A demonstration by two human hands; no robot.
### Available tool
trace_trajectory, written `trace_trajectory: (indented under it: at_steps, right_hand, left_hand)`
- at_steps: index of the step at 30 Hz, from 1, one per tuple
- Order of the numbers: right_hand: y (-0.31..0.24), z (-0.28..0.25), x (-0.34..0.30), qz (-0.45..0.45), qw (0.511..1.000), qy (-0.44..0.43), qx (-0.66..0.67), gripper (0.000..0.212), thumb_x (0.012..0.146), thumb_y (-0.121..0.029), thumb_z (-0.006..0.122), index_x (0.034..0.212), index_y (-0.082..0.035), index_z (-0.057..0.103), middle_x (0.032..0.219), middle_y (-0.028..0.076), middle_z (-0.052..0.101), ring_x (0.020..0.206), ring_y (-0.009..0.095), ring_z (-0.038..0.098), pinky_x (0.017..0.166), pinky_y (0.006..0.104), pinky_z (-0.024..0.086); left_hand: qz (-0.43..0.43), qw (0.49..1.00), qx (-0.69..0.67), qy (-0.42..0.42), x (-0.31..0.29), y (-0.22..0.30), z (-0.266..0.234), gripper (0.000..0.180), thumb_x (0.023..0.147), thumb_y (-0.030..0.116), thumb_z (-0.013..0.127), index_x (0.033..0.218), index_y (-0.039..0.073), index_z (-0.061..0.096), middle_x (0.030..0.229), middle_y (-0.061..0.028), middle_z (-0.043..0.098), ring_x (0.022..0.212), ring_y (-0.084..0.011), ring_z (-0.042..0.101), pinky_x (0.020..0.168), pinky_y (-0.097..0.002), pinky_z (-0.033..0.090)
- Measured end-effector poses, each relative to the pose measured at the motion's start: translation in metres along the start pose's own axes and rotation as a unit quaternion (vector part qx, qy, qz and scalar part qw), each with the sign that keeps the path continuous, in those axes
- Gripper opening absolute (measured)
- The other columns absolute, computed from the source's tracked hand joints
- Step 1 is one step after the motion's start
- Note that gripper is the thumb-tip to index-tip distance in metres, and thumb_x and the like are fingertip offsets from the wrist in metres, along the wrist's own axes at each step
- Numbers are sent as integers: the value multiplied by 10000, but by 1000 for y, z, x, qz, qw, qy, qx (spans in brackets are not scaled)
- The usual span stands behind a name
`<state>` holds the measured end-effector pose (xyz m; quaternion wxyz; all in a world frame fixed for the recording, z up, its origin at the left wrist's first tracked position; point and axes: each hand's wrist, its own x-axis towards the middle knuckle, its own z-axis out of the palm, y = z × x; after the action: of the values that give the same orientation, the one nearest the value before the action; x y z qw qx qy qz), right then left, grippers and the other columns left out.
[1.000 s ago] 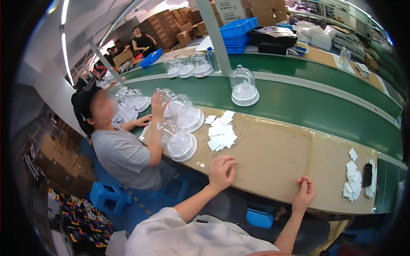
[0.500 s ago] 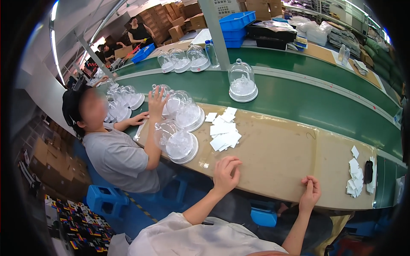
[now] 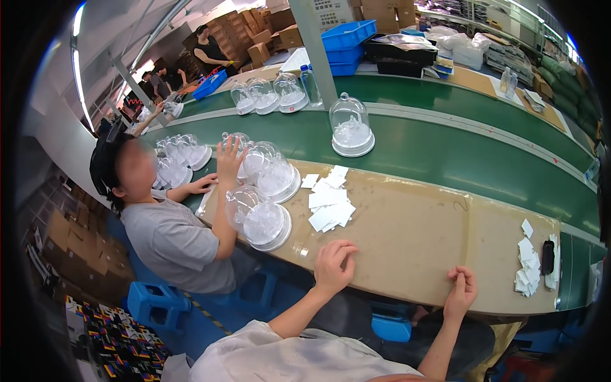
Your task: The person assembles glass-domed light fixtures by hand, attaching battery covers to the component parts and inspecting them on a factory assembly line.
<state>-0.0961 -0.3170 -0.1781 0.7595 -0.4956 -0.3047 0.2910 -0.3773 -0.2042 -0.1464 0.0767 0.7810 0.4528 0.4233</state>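
Note:
My left hand (image 3: pixel 335 266) rests at the near edge of the brown table, fingers loosely bent and apart, holding nothing. Just beyond it lies a pile of white cards (image 3: pixel 332 205). Farther right, my right hand (image 3: pixel 461 293) is at the same edge with its fingers curled in, and nothing shows in them. Left of the cards stand several clear domes on white round bases (image 3: pixel 267 224), with whitish contents inside. One more clear dome (image 3: pixel 352 127) stands upright on the green belt, apart from both hands.
A co-worker in a grey shirt (image 3: pixel 172 235) sits at left, one hand raised beside the domes. White cards (image 3: pixel 527 270) and a black object (image 3: pixel 547 256) lie at the table's right end. More domes (image 3: pixel 264 95) stand beyond the belt near a post. Blue stools (image 3: pixel 156 302) are below.
The view has shifted slightly. The single dome on the green belt has moved a little to the left. My hands keep the same pose. A person far back has changed posture.

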Motion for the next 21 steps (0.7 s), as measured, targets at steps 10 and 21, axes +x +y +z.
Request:
trace_trajectory:
  at_steps: [10,21]
  right_hand:
    - [1,0,1,-3,1000,-9,15,139,950,-29,478,998,30,594,838,76,602,804,147,561,787,275,459]
    - [-1,2,0,-8,1000,-8,24,138,948,-30,479,995,33,593,833,78,596,804,151,558,791,281,459]
  left_hand:
    - [-1,1000,0,1,0,-1,0,145,720,7,605,829,94,644,920,-29,635,858,-233,602,744,-332,434]
    - [1,1000,1,-2,0,-1,0,140,719,7,608,818,97,650,915,-24,639,847,-222,606,736,-326,436]
